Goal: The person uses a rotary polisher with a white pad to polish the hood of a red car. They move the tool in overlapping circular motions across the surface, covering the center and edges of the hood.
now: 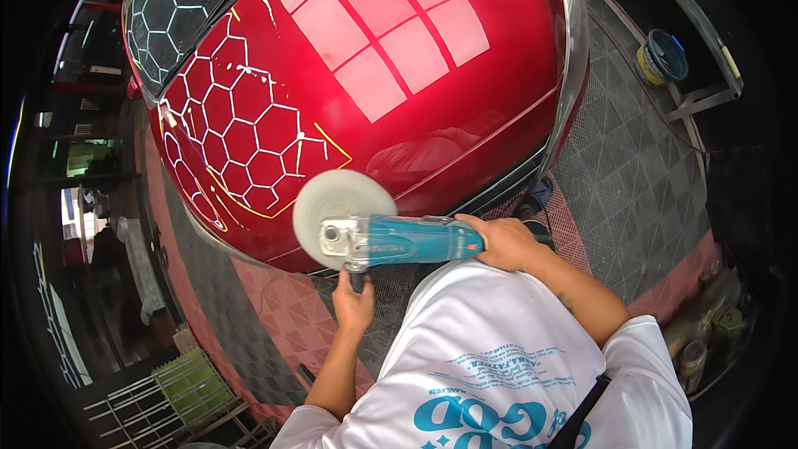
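Note:
A teal polisher with a silver metal head [416, 239] lies across the space before me, level with the front edge of a red car hood [332, 91]. Its round whitish pad [316, 199] is over the hood's near edge; whether it presses on the paint I cannot tell. My left hand [352, 306] is closed round the dark side handle below the head. My right hand [505, 243] grips the rear end of the body. White streaks, likely compound, spot the hood beyond the pad.
Hexagon-shaped light reflections cover the hood's left side and windshield [162, 21]. A blue and yellow bucket [662, 58] stands on the grey and red tiled floor [640, 175] to the right, near a metal frame [715, 41]. A metal rack [158, 399] stands at the lower left.

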Motion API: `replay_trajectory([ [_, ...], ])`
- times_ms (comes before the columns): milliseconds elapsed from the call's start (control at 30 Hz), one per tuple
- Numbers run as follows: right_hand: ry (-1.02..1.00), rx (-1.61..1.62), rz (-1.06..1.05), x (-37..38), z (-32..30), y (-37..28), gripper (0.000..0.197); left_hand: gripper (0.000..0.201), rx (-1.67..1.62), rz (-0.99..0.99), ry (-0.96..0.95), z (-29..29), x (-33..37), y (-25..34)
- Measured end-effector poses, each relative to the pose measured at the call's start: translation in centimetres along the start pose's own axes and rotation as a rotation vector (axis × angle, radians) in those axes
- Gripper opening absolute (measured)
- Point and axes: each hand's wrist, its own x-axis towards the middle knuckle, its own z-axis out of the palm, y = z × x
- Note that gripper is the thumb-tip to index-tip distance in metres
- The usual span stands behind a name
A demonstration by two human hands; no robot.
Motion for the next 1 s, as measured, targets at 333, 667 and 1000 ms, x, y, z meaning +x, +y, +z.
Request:
replay_trajectory([
  [333,0.181,0.060,0.102,-3.7,-3.7,5.1,0.079,0.029,0.089,0.187,-0.131,3.9,4.7,9.1],
  [667,0.420,0.282,0.167,-7.7,-14.8,22.3,0.074,0.034,0.229,0.399,-0.341,15.8,12.0,31.4],
  [1000,-0.001,0.152,-0.024,-7.6,-34.3,29.8,0.097,0.033,0.119,0.147,-0.088,23.6,10.9,41.3],
])
